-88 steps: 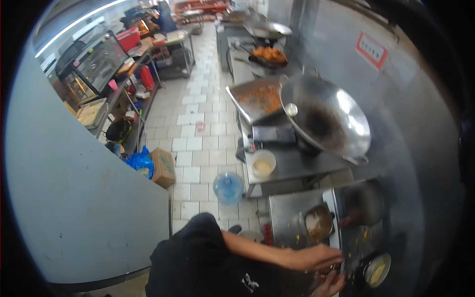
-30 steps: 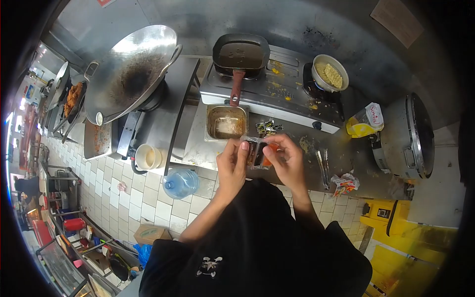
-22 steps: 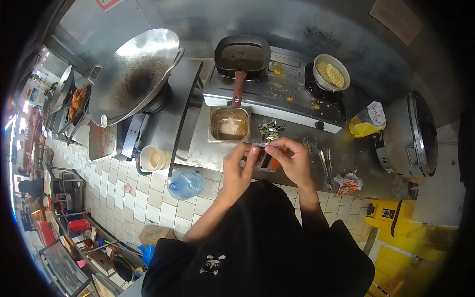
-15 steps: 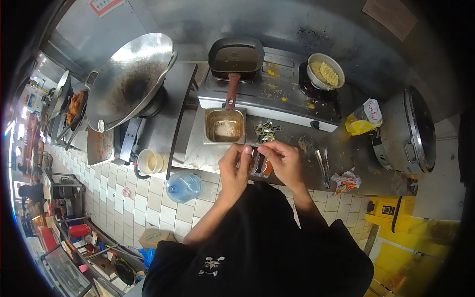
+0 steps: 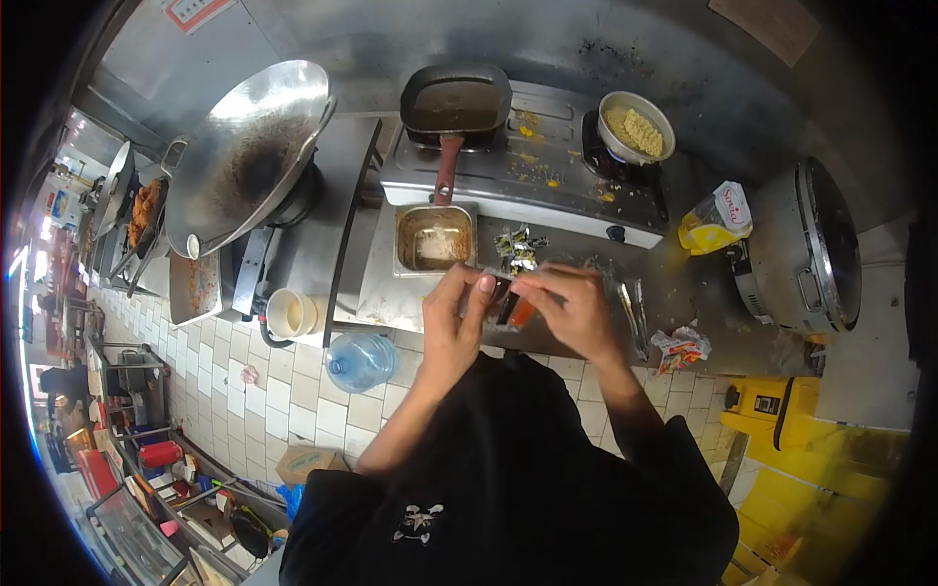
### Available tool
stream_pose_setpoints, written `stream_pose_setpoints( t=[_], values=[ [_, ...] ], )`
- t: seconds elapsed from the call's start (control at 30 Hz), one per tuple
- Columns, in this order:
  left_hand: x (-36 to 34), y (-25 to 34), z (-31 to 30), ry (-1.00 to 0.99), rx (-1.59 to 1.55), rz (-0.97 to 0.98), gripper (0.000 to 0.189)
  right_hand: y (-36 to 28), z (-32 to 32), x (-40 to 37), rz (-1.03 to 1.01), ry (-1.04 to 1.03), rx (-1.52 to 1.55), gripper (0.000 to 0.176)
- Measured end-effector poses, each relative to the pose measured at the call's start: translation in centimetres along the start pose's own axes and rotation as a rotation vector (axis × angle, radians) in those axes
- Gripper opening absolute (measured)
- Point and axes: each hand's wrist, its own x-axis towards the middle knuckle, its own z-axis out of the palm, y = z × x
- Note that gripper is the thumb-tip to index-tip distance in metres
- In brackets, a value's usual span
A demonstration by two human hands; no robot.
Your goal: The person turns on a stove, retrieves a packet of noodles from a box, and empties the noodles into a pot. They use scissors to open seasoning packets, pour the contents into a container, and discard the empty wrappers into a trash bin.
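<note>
Between my hands, over the front of the counter, is a small clear seasoning sachet (image 5: pixel 521 313) with dark and orange-red sections. My left hand (image 5: pixel 453 314) pinches its upper left part between thumb and fingers. At the upper right edge, my right hand (image 5: pixel 572 311) is closed in a pinch, its fingertips partly hiding the sachet. Crumpled foil wrappers (image 5: pixel 520 248) lie just beyond my fingers. To their left sits a square metal container (image 5: pixel 436 240) with brown residue inside.
On the stove are a square pan (image 5: pixel 456 98) with dark liquid and a small pot (image 5: pixel 638 127) of noodles over a flame. A wok (image 5: pixel 244 161) stands left. An oil pouch (image 5: pixel 716 220), a large cooker (image 5: pixel 796 244), tongs (image 5: pixel 635 317) and a crumpled packet (image 5: pixel 680 349) are right.
My right hand has shifted slightly right and turned at the sachet's top edge, and more of the orange-red section shows. The view has shifted a little.
</note>
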Motion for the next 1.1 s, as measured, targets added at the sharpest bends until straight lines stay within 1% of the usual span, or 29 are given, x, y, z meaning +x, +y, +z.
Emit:
stream_pose_setpoints(
  t=[0.03, 0.07, 0.1, 0.17, 0.2, 0.27, 0.33, 0.43, 0.53, 0.57, 0.63, 0.67, 0.77, 0.8, 0.9, 0.93, 1.03, 1.1],
  values=[
    [0.1, 0.1, -0.1, -0.006, 0.02, 0.016, 0.015, -0.3, -0.7, 0.4, 0.001, -0.041, -0.018, 0.008],
    [0.1, 0.4, -0.2, -0.021, 0.03, -0.023, 0.015, -0.7, -1.5, 0.7, -0.007, -0.085, -0.068, 0.007],
    [0.0, 0.2, -0.2, -0.029, 0.049, -0.001, 0.014, -0.9, -2.1, 0.9, -0.021, -0.125, -0.12, 0.008],
    [0.5, 0.0, -0.1, -0.045, 0.086, 0.063, 0.014, -0.1, -1.8, 0.5, -0.048, -0.135, -0.046, 0.008],
    [0.6, 0.2, 0.0, -0.053, 0.073, 0.022, 0.014, 0.3, -1.7, 0.5, -0.068, -0.139, -0.012, 0.009],
    [1.2, 0.4, 0.0, -0.092, 0.075, 0.073, 0.014, 0.7, -1.7, 0.3, -0.063, -0.159, -0.004, 0.009],
    [1.2, -0.1, -0.3, -0.128, 0.065, 0.079, 0.015, 0.8, -2.0, 0.0, -0.056, -0.204, 0.013, 0.009],
    [1.2, 0.2, -0.5, -0.198, 0.037, 0.037, 0.016, -0.4, -3.0, 0.3, 0.063, -0.351, 0.018, 0.012],
    [1.2, 0.3, -0.8, -0.238, -0.072, -0.098, 0.018, 0.9, -2.2, 0.4, -0.049, -0.255, 0.03, 0.013],
    [1.4, 0.2, -0.8, -0.238, -0.058, -0.075, 0.019, 1.0, -2.0, 0.4, -0.079, -0.23, 0.024, 0.014],
    [1.5, -0.1, -0.9, -0.238, -0.033, -0.04, 0.02, 0.7, -1.9, 0.4, -0.068, -0.228, -0.023, 0.014],
    [1.5, -0.1, -1.0, -0.235, -0.061, -0.083, 0.015, 0.4, -1.9, 0.4, -0.053, -0.234, -0.038, 0.015],
    [1.5, -0.1, -0.6, -0.114, -0.173, -0.065, 0.011, 0.8, -2.0, 0.5, -0.035, -0.257, -0.056, 0.014],
    [1.6, -0.3, -1.4, -0.163, -0.198, -0.161, 0.01, 0.9, -2.1, 0.6, -0.038, -0.259, -0.061, 0.014],
    [1.9, -0.1, -2.4, -0.232, -0.176, -0.18, 0.011, 0.3, -2.6, 1.1, -0.056, -0.267, -0.064, 0.014],
    [1.9, 0.1, -2.5, -0.231, -0.161, -0.179, 0.012, 0.2, -2.5, 1.1, -0.018, -0.28, -0.062, 0.013],
    [1.9, 0.2, -2.8, -0.219, -0.152, -0.169, 0.013, 0.0, -2.3, 1.2, 0.007, -0.287, -0.058, 0.012],
    [1.7, 0.6, -2.7, -0.195, -0.207, -0.192, 0.012, 0.0, -2.2, 1.5, -0.014, -0.263, -0.051, 0.011]
  ],
)
